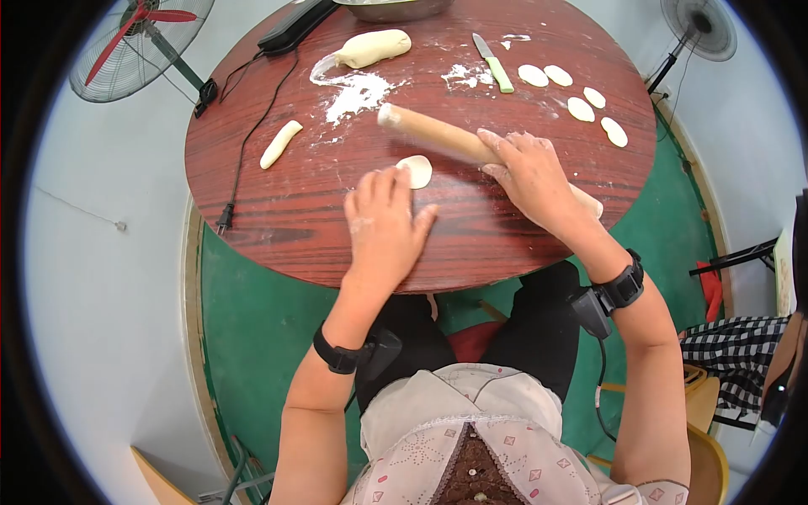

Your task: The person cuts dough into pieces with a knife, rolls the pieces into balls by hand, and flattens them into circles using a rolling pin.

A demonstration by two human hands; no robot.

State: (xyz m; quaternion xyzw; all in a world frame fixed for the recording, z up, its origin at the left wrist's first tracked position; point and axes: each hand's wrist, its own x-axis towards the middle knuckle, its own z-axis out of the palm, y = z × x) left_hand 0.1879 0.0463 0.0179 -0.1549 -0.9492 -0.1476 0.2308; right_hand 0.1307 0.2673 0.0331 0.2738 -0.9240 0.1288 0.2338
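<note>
Rolling pin (444, 136) gripped in palm-down right hand (532, 174).

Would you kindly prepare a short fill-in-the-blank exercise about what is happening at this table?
1. The right hand holds a wooden ____.
2. The left hand is at a small, flat, round piece of ____.
3. The knife has a ____ handle.
4. The fan at the picture's upper left has ____ blades.

Missing words: rolling pin; dough; green; red.

No text, label, brand, number or sign can be read beside or beyond the left hand (383, 223) or right hand (535, 178).
</note>
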